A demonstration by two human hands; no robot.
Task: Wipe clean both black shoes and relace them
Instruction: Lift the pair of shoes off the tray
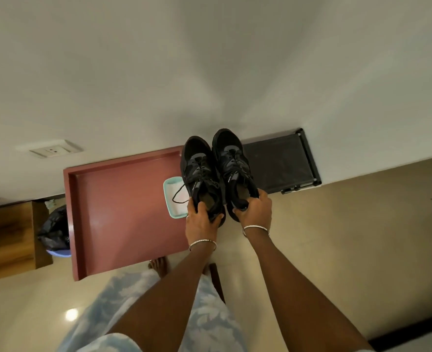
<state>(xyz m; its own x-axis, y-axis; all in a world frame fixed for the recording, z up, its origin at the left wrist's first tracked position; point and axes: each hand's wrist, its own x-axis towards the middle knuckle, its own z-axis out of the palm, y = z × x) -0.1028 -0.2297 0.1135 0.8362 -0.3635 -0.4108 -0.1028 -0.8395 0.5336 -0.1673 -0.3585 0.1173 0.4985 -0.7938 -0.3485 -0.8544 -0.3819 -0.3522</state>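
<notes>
Two black lace-up sneakers are held up side by side, toes away, at the right edge of a dusty-pink rimmed tabletop [123,199]. The left sneaker [199,171] is gripped at the heel collar by the left hand [201,221], and the right sneaker [232,161] likewise by the right hand [254,209]. Both are probably best set down flat near the mint-green tray of white cloth [166,199], with the dangling black lace [178,192] kept clear of it, before wiping is started.

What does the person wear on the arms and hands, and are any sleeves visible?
No sleeve shows; both forearms are bare up to the bottom edge of the picture. The left hand and right hand have no gloves. Each wrist carries a thin silver-coloured band: the left bangle and the right bangle. A small pale ring seems to sit on a left finger.
</notes>
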